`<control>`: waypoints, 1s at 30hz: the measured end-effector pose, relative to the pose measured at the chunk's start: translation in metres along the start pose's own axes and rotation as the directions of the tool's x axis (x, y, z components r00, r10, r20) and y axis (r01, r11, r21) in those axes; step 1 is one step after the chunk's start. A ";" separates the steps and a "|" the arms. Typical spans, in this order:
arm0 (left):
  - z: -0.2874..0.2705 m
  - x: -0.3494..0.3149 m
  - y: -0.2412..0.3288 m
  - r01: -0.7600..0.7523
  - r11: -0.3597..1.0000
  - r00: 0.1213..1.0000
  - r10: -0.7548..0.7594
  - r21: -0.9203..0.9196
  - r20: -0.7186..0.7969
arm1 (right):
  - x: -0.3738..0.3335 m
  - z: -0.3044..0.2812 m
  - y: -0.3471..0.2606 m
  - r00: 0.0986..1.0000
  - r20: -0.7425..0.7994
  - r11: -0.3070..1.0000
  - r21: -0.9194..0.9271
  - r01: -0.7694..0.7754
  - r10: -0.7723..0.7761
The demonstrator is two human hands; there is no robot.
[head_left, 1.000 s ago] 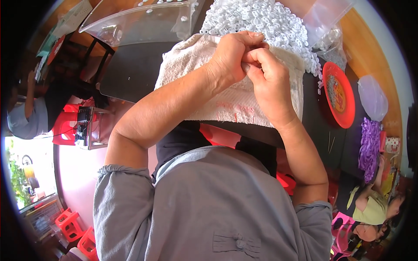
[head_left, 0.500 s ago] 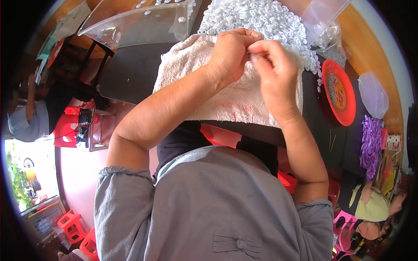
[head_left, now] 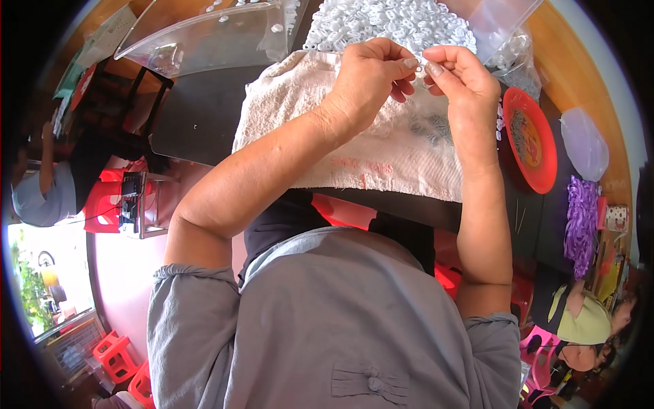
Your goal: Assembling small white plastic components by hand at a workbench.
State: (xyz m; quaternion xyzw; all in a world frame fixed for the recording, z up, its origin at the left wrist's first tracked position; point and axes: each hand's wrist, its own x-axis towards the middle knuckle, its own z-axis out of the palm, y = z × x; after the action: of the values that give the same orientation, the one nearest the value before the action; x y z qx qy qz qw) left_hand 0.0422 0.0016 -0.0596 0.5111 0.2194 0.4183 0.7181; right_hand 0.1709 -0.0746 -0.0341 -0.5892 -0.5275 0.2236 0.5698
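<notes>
Both my hands are raised over the far part of a cream towel (head_left: 293, 129) on the dark table. My left hand (head_left: 375, 75) pinches thumb against forefinger, and my right hand (head_left: 466, 78) does likewise just to its right. Between the two sets of fingertips is something tiny and pale, too small to name. Beyond them lies a heap of small white plastic pieces with holes (head_left: 388, 24). A little pile of thin grey metal parts (head_left: 432, 126) rests on the towel, left of my right wrist.
To the right stands a red plate (head_left: 543, 163) holding small grey metal parts. Nearby are a translucent bag (head_left: 584, 146), a purple bundle (head_left: 580, 228) and thin sticks (head_left: 519, 217). A clear plastic bin (head_left: 204, 51) sits far left. Other people are at both sides.
My right hand has moved right, away from my left, uncovering the metal parts on the towel. My left hand has shifted slightly right. The towel has slid a little left.
</notes>
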 end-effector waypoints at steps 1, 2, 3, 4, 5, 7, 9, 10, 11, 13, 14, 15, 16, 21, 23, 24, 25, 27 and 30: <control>-0.001 0.000 0.000 0.001 1.000 1.000 -0.001 -0.001 0.000 | 0.000 0.000 0.000 1.000 0.001 1.000 -0.008 0.005 -0.005; -0.001 0.000 -0.001 -0.001 0.999 1.000 0.001 0.036 0.012 | 0.000 0.001 0.001 1.000 0.002 1.000 -0.008 0.003 -0.003; -0.002 -0.001 -0.001 -0.003 0.997 1.000 0.002 0.072 0.025 | 0.001 0.001 0.002 1.000 -0.019 1.000 0.004 0.022 -0.022; -0.002 -0.001 -0.002 -0.003 0.997 1.000 0.001 0.072 0.024 | 0.001 0.002 0.003 0.998 -0.040 0.999 0.015 0.041 -0.040; -0.002 -0.001 -0.002 -0.004 0.997 1.000 0.002 0.074 0.027 | 0.000 0.002 0.004 0.998 -0.039 0.999 0.015 0.040 -0.040; -0.002 -0.002 -0.002 -0.006 0.997 1.000 0.004 0.074 0.029 | 0.000 0.002 0.004 0.996 -0.049 0.996 -0.049 0.075 -0.078; -0.001 -0.002 -0.001 -0.008 0.996 0.999 0.005 0.088 0.038 | 0.000 0.001 0.006 0.993 -0.049 0.991 -0.076 0.106 -0.109; -0.001 -0.002 -0.002 -0.008 0.996 0.999 0.005 0.087 0.037 | 0.000 0.001 0.007 0.989 -0.049 0.985 -0.103 0.136 -0.141; -0.001 -0.002 -0.002 -0.001 0.997 0.999 -0.001 0.078 0.033 | 0.000 0.002 0.007 0.989 -0.048 0.985 -0.103 0.136 -0.142; -0.001 -0.002 -0.002 0.005 0.998 1.000 -0.006 0.067 0.027 | 0.000 0.003 0.006 0.985 -0.059 0.982 -0.107 0.157 -0.164; 0.000 -0.002 -0.002 0.006 0.999 1.000 -0.006 0.054 0.012 | 0.000 0.003 0.006 0.985 -0.057 0.982 -0.107 0.158 -0.165; 0.000 -0.002 -0.001 0.006 0.999 1.000 -0.006 0.041 -0.003 | 0.000 0.004 0.005 0.985 -0.058 0.981 -0.111 0.156 -0.163; 0.001 -0.002 -0.001 0.006 0.999 1.000 -0.006 0.041 -0.004 | 0.000 0.004 0.005 0.985 -0.060 0.981 -0.116 0.155 -0.162; 0.001 -0.004 0.001 0.026 0.999 1.000 -0.026 0.027 -0.017 | -0.001 0.006 0.004 0.980 -0.072 0.977 -0.119 0.176 -0.186; 0.002 -0.004 0.001 0.027 0.999 0.999 -0.027 0.022 -0.017 | 0.000 0.005 0.005 0.979 -0.072 0.977 -0.118 0.180 -0.189; 0.002 -0.004 0.000 0.028 0.999 0.999 -0.028 0.017 -0.017 | 0.000 0.005 0.006 0.978 -0.078 0.975 -0.123 0.185 -0.195; 0.001 -0.004 0.001 0.028 0.999 0.999 -0.028 0.017 -0.017 | 0.000 0.004 0.006 0.976 -0.085 0.974 -0.128 0.190 -0.201; 0.000 -0.004 0.002 0.047 0.998 0.999 -0.048 0.052 0.001 | 0.000 0.004 0.007 0.977 -0.081 0.975 -0.120 0.187 -0.198; 0.000 -0.004 0.000 0.045 0.997 0.999 -0.045 0.058 -0.004 | 0.000 0.005 0.006 0.977 -0.075 0.974 -0.123 0.190 -0.200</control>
State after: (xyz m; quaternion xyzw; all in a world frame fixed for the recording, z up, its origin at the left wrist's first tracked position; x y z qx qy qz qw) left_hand 0.0401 -0.0021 -0.0597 0.5262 0.2438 0.3960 0.7119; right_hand 0.1684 -0.0711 -0.0411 -0.5755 -0.5695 0.1103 0.5765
